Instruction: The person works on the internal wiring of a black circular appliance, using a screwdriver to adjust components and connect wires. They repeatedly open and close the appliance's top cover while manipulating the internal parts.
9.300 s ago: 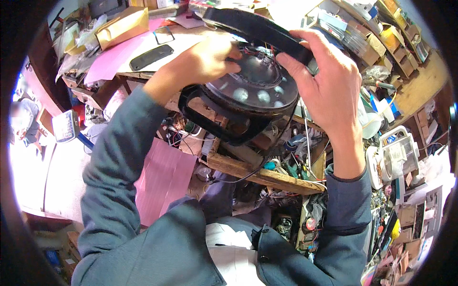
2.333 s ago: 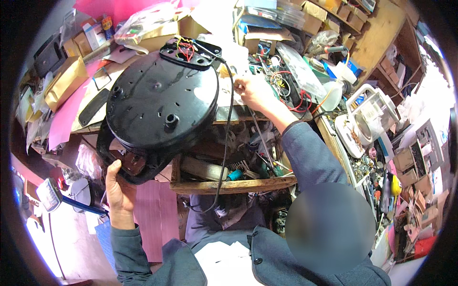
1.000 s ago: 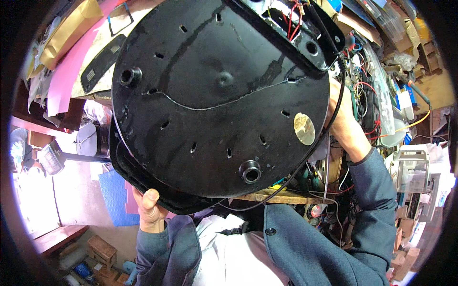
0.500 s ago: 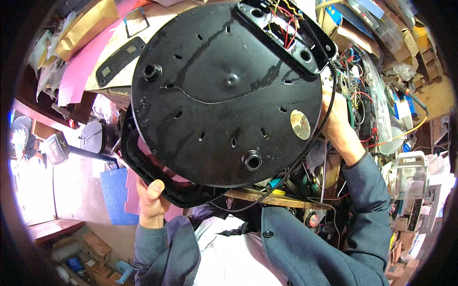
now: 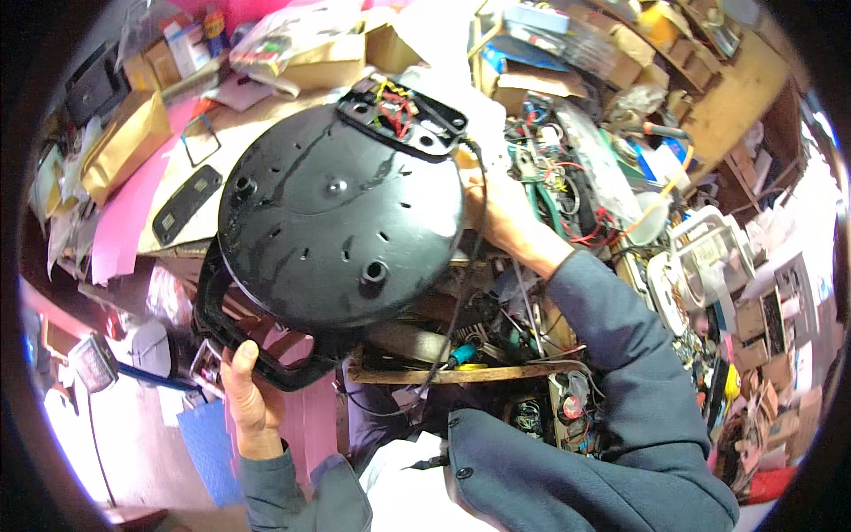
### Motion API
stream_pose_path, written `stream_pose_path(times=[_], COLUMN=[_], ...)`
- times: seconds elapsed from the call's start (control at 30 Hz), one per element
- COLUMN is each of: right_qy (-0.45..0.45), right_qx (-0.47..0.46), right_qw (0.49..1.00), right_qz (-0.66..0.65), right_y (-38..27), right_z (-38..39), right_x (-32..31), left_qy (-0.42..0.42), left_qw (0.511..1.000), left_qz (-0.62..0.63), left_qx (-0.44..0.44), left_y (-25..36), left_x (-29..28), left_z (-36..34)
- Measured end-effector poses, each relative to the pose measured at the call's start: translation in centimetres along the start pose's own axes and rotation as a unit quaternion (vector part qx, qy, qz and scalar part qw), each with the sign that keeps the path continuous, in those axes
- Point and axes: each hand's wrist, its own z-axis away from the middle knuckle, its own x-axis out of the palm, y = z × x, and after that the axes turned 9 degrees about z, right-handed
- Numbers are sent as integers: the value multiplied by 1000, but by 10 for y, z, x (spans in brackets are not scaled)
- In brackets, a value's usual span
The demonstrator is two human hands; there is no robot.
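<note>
A round black electric pan (image 5: 346,230) is held up in front of me, underside facing me, over the bench's front edge. At its upper right, an uncovered housing (image 5: 403,115) shows red and yellow wires. My left hand (image 5: 251,390) is closed on the loop-shaped handle (image 5: 301,372) at the pan's lower left, thumb on top. Against the right side, beside the housing, my right hand (image 5: 507,213) grips the pan; its fingers are partly hidden. A black cord (image 5: 461,310) hangs from the housing. A long black cover (image 5: 187,204) lies on the bench, left of the pan.
Wires, pliers and circuit parts (image 5: 558,177) crowd the bench at right. A wooden-edged drawer of tools (image 5: 452,375) is below the pan. Boxes and bags (image 5: 310,62) fill the back. An orange-handled soldering iron (image 5: 665,131) lies at far right.
The pan has moved away from me and leftward, and its underside has tilted. Both hands have kept hold of it. More of the bench behind now shows.
</note>
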Motion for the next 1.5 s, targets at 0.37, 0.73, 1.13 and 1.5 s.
stream_pose_path(times=[0.37, 0.73, 1.13, 1.5], right_qy=[54, 82, 94, 137], right_qx=[-152, -136, -146, -181], right_qw=[957, 965, 957, 949], right_qz=[243, 209, 232, 221], right_y=[15, 11, 18, 22], right_z=[11, 14, 10, 12], right_x=[-1, 4, 11, 14], left_qy=[50, -105, -78, -72], left_qw=[981, 829, 819, 829], left_qz=[-118, -498, -503, -489], left_qx=[144, 231, 267, 261], left_y=[4, 34, 30, 31], left_x=[23, 4, 9, 3], left_z=[-10, -4, -8, -11])
